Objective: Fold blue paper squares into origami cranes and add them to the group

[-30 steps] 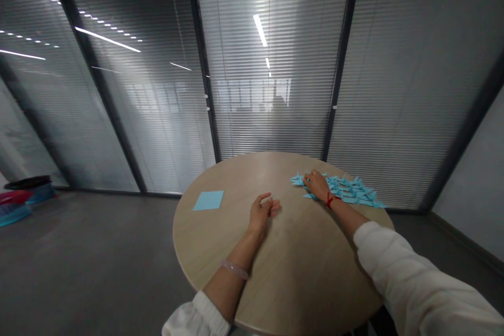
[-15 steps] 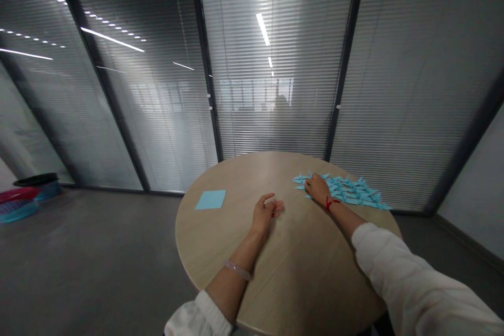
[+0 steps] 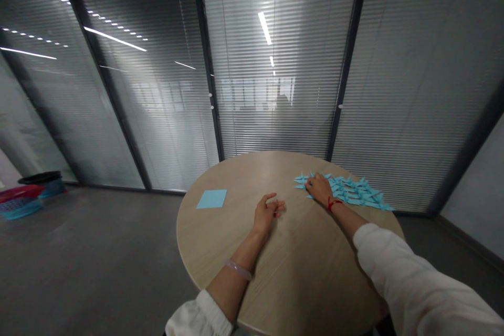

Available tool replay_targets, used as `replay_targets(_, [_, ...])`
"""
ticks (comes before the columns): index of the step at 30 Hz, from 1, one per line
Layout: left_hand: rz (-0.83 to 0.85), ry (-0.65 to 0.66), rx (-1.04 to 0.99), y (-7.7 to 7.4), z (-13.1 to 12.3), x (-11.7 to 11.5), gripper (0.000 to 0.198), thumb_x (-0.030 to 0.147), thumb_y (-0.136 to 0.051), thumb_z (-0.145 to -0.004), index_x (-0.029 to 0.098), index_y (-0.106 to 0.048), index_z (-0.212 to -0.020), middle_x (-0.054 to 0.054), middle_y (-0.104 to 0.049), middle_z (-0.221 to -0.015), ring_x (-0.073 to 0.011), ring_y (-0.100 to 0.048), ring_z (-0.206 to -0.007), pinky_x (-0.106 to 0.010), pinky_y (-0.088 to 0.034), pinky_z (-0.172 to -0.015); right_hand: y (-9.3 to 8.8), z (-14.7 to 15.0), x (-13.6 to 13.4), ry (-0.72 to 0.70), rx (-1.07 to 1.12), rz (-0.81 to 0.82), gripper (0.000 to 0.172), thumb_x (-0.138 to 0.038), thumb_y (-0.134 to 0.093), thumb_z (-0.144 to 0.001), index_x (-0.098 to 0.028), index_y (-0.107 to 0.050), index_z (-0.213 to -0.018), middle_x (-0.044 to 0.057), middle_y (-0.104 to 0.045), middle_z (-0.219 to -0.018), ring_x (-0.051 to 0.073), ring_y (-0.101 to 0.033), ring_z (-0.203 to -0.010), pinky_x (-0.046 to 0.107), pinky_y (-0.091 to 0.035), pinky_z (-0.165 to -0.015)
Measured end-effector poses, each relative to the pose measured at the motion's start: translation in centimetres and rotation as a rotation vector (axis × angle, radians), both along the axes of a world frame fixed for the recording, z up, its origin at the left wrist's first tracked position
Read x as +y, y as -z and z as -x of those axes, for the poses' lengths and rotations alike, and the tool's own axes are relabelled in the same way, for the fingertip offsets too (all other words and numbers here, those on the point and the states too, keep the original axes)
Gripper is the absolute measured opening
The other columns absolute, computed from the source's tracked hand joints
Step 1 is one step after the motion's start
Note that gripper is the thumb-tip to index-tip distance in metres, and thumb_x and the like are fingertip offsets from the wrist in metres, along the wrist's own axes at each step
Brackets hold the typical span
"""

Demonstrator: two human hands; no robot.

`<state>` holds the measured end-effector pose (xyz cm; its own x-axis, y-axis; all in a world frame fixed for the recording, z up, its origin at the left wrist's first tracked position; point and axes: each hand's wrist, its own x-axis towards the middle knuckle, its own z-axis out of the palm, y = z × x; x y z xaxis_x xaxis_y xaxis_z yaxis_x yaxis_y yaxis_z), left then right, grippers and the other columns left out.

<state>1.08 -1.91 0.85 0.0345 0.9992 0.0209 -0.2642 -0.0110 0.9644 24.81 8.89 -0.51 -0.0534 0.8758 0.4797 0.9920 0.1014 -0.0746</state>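
Observation:
Several blue folded paper cranes (image 3: 356, 190) sit packed together on the right side of the round wooden table (image 3: 275, 164). My right hand (image 3: 319, 188) reaches into their left end, its fingers bent down and closed on a paper crane there; the hand hides most of that crane. Near the middle of the tabletop rests my left hand (image 3: 266, 213), palm turned inward, fingers loosely curled and apart, with nothing in it. A flat square sheet of blue paper (image 3: 211, 199) lies to the left, apart from both hands.
Glass partitions with blinds (image 3: 275, 131) stand behind the table. On the floor at far left are a red and blue basket (image 3: 20, 200) and a dark-rimmed bin (image 3: 49, 184).
Both hands stay almost where they were, as do the cranes and the blue sheet. Only the camera view has shifted slightly.

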Motion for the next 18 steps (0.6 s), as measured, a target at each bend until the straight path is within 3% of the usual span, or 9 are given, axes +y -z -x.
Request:
replay_targets(5, [-0.050, -0.011, 0.118, 0.4, 0.1, 0.5, 0.034, 0.022, -0.055, -0.083, 0.010, -0.055, -0.116, -0.016, -0.071, -0.092, -0.0187, -0.069, -0.081, -0.026, -0.049, -0.064, -1.7, 0.6, -2.4, 0.038, 0.021, -0.226, 0.027, -0.036, -0.050, -0.089, -0.014, -0.064, -0.097, 0.013, -0.056, -0.098, 0.025, -0.046, -0.097, 0.036, -0.030, -0.087])
replay_targets(10, [-0.228, -0.093, 0.535, 0.4, 0.5, 0.5, 0.039, 0.026, -0.047, -0.088, 0.013, -0.054, -0.124, -0.013, -0.071, -0.099, -0.0195, -0.064, -0.099, -0.033, -0.047, -0.087, -2.4, 3.3, -7.1, -0.150, 0.036, -0.318, 0.027, -0.027, -0.040, -0.093, -0.016, -0.064, -0.089, 0.009, -0.059, -0.094, 0.023, -0.047, -0.096, 0.039, -0.028, -0.095])
replay_targets(12, [-0.302, -0.115, 0.754, 0.4, 0.5, 0.3, 0.041, 0.028, -0.042, -0.091, 0.017, -0.051, -0.129, -0.013, -0.067, -0.112, -0.0206, -0.060, -0.109, -0.035, -0.043, -0.095, -2.0, 4.8, -9.3, -0.209, 0.062, -0.262, 0.029, -0.028, -0.039, -0.094, -0.017, -0.065, -0.089, 0.009, -0.060, -0.096, 0.022, -0.048, -0.098, 0.039, -0.028, -0.097])
replay_targets(14, [-0.340, -0.102, 1.037, 0.5, 0.5, 0.1, 0.045, 0.029, -0.040, -0.092, 0.020, -0.047, -0.135, -0.012, -0.057, -0.130, -0.0242, -0.046, -0.126, -0.040, -0.034, -0.105, -1.2, 6.1, -11.1, -0.269, 0.076, -0.134, 0.033, -0.030, -0.036, -0.095, -0.018, -0.066, -0.089, 0.009, -0.062, -0.100, 0.021, -0.050, -0.101, 0.038, -0.028, -0.100])
replay_targets(16, [-0.326, -0.069, 1.309, 0.9, 0.4, -0.1, 0.048, 0.035, -0.038, -0.093, 0.024, -0.041, -0.139, -0.011, -0.044, -0.142, -0.0307, -0.028, -0.137, -0.050, -0.021, -0.110, -0.2, 7.0, -12.4, -0.274, 0.093, 0.006, 0.038, -0.031, -0.029, -0.097, -0.021, -0.065, -0.104, 0.009, -0.061, -0.114, 0.021, -0.050, -0.110, 0.039, -0.027, -0.102])
replay_targets(18, [-0.294, 0.013, 1.476, 1.3, 0.3, -0.4, 0.053, 0.046, -0.031, -0.093, 0.029, -0.034, -0.143, -0.011, -0.033, -0.149, -0.0354, -0.017, -0.140, -0.058, -0.016, -0.109, 0.7, 7.6, -13.3, -0.269, 0.083, 0.132, 0.041, -0.034, -0.026, -0.098, -0.027, -0.053, -0.128, 0.008, -0.049, -0.137, 0.024, -0.039, -0.128, 0.045, -0.023, -0.106])
